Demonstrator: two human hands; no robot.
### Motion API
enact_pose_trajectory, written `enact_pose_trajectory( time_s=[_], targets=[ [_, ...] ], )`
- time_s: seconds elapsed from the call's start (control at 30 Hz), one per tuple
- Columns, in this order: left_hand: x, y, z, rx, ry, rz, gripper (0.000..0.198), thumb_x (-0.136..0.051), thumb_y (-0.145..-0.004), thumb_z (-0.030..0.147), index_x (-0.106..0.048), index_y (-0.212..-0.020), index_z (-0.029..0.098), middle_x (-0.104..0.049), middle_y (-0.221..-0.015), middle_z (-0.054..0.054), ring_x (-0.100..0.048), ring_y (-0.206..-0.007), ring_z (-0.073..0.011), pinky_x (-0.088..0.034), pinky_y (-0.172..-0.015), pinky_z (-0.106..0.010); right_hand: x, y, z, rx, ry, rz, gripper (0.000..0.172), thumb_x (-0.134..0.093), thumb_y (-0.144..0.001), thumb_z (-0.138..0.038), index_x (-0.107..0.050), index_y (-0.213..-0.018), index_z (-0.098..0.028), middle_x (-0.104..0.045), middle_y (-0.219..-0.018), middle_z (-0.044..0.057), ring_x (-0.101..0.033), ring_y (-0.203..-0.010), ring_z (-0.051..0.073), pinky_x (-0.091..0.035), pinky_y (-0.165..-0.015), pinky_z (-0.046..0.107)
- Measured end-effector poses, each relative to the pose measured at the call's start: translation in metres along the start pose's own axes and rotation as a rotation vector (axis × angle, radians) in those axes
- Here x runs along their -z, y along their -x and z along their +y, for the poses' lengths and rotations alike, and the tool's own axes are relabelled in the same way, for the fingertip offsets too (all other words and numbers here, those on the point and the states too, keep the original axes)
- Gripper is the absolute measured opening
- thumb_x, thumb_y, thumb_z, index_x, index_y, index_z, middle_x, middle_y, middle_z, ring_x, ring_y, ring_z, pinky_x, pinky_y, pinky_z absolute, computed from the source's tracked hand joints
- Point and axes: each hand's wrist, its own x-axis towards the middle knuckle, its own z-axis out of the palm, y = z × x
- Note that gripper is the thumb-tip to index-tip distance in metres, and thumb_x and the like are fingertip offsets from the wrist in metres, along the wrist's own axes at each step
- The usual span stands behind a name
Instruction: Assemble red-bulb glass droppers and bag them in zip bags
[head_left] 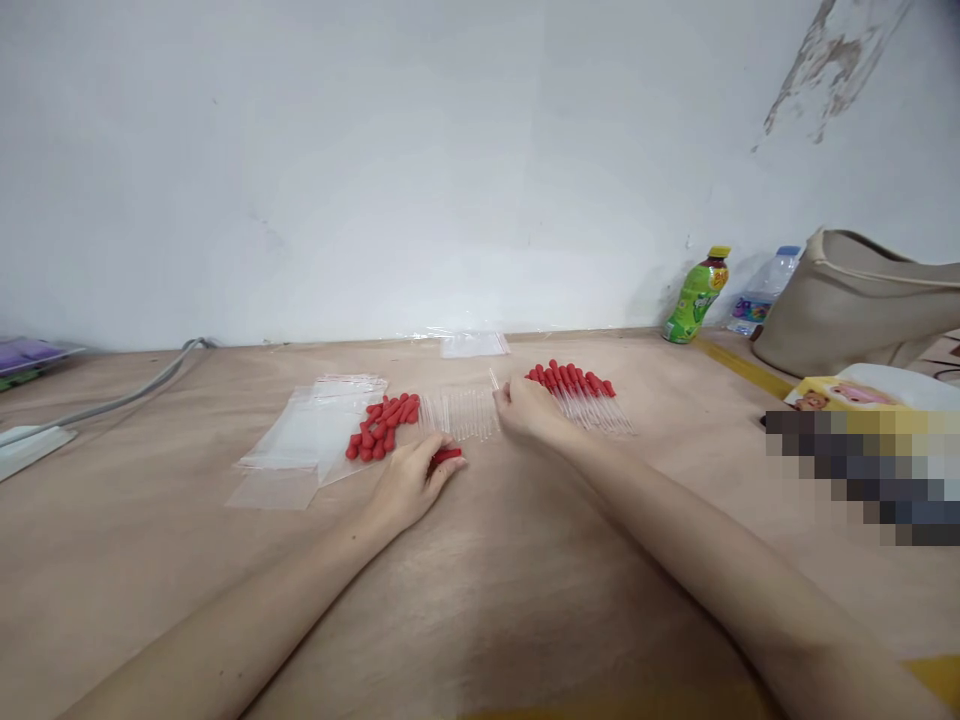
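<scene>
My left hand (411,482) is closed around a red rubber dropper bulb (448,455), low over the table. Pinched in the fingers of my right hand (526,406) is a thin clear dropper tube (493,379), its end sticking up past the fingertips. Between the two hands lies a row of loose clear tubes (459,412). Just left of that row is a pile of loose red bulbs (382,425), partly on clear plastic bags. To the right of my right hand, droppers with red bulbs fitted on clear tubes (577,390) lie side by side, bulbs toward the wall.
Flat clear bags (289,435) overlap at the left, and another bag (474,345) lies by the wall. A grey cable (161,378) runs across the far left. Against the wall at right are a green bottle (696,300), a clear bottle (761,295) and a beige bag (832,300).
</scene>
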Motion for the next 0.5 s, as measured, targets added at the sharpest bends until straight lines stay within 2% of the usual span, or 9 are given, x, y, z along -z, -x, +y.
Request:
enact_pose_trajectory(
  time_s=[0.13,0.2,0.33,0.5],
  targets=[
    [-0.004,-0.001,0.003,-0.009,0.058,0.03,0.017,-0.051,-0.082,0.032,-0.057,-0.091,0.019,-0.065,-0.081,0.0,-0.06,-0.071,-0.013,-0.045,-0.065,-0.023,-0.003,0.034,0.023,0.49,-0.169,0.228,0.019,-0.036,-0.086,-0.024,-0.051,-0.094,-0.015,-0.063,-0.083,0.007,-0.057,-0.075,0.017,-0.037,-0.067,0.028],
    [-0.006,-0.001,0.004,-0.011,0.077,0.035,0.018,-0.051,-0.081,0.032,-0.059,-0.092,0.019,-0.066,-0.082,0.0,-0.061,-0.07,-0.0127,-0.045,-0.065,-0.022,-0.009,0.051,0.035,0.638,-0.19,0.303,0.017,-0.038,-0.086,-0.021,-0.052,-0.092,-0.015,-0.063,-0.086,0.006,-0.056,-0.076,0.016,-0.036,-0.072,0.03],
    [-0.009,-0.001,0.005,0.012,0.122,0.038,0.018,-0.051,-0.081,0.032,-0.06,-0.09,0.019,-0.067,-0.081,0.0,-0.061,-0.068,-0.0123,-0.047,-0.063,-0.022,-0.018,0.072,0.043,0.751,-0.246,0.315,0.02,-0.037,-0.086,-0.02,-0.054,-0.096,-0.016,-0.064,-0.083,0.005,-0.055,-0.072,0.014,-0.036,-0.069,0.03],
    [-0.008,0.0,0.004,0.006,0.12,0.034,0.017,-0.052,-0.081,0.031,-0.06,-0.09,0.019,-0.066,-0.075,0.001,-0.06,-0.065,-0.0119,-0.047,-0.06,-0.022,-0.019,0.075,0.035,0.766,-0.27,0.265,0.019,-0.038,-0.087,-0.02,-0.055,-0.096,-0.017,-0.065,-0.086,0.003,-0.055,-0.07,0.012,-0.034,-0.069,0.029]
  ],
)
